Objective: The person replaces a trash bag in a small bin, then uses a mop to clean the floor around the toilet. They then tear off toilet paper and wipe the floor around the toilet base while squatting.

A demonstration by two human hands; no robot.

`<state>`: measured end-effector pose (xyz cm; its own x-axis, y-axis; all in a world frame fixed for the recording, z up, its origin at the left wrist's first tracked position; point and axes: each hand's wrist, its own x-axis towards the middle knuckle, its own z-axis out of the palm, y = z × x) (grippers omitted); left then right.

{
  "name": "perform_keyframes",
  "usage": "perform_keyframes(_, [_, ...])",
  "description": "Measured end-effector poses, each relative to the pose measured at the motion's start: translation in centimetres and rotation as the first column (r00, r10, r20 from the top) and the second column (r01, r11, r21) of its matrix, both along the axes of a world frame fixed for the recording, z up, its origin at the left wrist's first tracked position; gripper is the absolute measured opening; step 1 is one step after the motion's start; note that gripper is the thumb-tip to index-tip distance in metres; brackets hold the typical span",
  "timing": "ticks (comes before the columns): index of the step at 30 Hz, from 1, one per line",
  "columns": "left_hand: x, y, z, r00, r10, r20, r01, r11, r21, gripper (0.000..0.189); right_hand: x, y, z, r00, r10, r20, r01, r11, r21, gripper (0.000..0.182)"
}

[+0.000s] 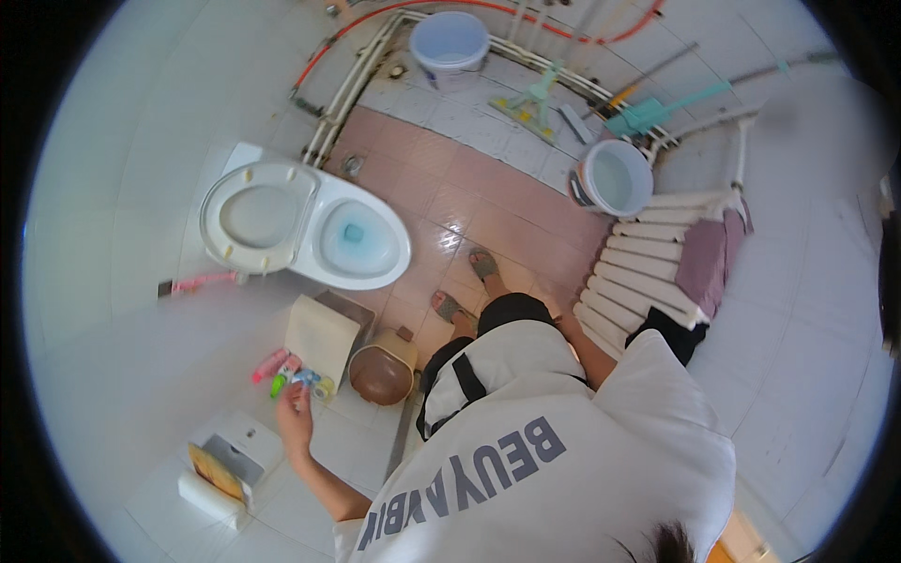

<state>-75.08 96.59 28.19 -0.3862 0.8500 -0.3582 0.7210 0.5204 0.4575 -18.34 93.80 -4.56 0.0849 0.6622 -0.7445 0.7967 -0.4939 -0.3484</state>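
Observation:
My left hand (295, 407) is over a tiled ledge beside the toilet, its fingers at a blue-and-white bottle (307, 378). Whether they grip it is too small to tell. Close by are a pink bottle (270, 364), a green-capped container (280, 383) and a round yellowish container (323, 388). My right hand (565, 326) hangs low beside my black shorts, mostly hidden by the shirt and shorts. Ahead to the left, the white toilet (376, 264) has its lid and seat raised, with bluish water in the bowl.
A cream bin (401, 345) stands beside the ledge. An opened tissue box (257, 436) is on the left. Buckets (450, 67) (619, 179) stand ahead and right, near a mop (535, 105) and a green dustpan (637, 116). A radiator (633, 260) holding cloths runs along my right.

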Motion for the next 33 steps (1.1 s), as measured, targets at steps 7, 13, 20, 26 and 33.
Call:
perform_keyframes(7, [-2.5, -6.5, 6.9, 0.857, 0.358, -0.371, -0.285, 0.928, 0.239, 0.034, 0.4, 9.5, -2.8, 0.942, 0.327, -0.07, -0.315, 0.939, 0.14, 0.027])
perform_keyframes(13, [-8.9, -12.6, 11.5, 0.417, 0.608, -0.675, -0.268, 0.792, 0.548, 0.043, -4.5, 13.8, -2.1, 0.936, 0.047, -0.348, -0.111, 0.98, -0.166, 0.028])
perform_keyframes(20, [-13.7, -14.8, 12.3, 0.297, 0.74, -0.604, -0.247, 0.67, 0.7, 0.035, -6.0, 16.6, -1.0, 0.898, 0.098, -0.428, -0.201, 0.958, -0.202, 0.028])
perform_keyframes(26, [-5.3, -8.2, 2.9, 0.598, 0.7, -0.391, -0.135, 0.569, 0.811, 0.019, 2.0, 22.4, -1.0, 0.844, 0.536, 0.015, -0.527, 0.822, 0.216, 0.019])
perform_keyframes(33, [7.3, -5.8, -9.8, 0.994, 0.096, -0.05, -0.063, 0.888, 0.456, 0.008, 6.0, 28.8, 11.2, 0.812, 0.482, 0.33, -0.556, 0.811, 0.182, 0.025])
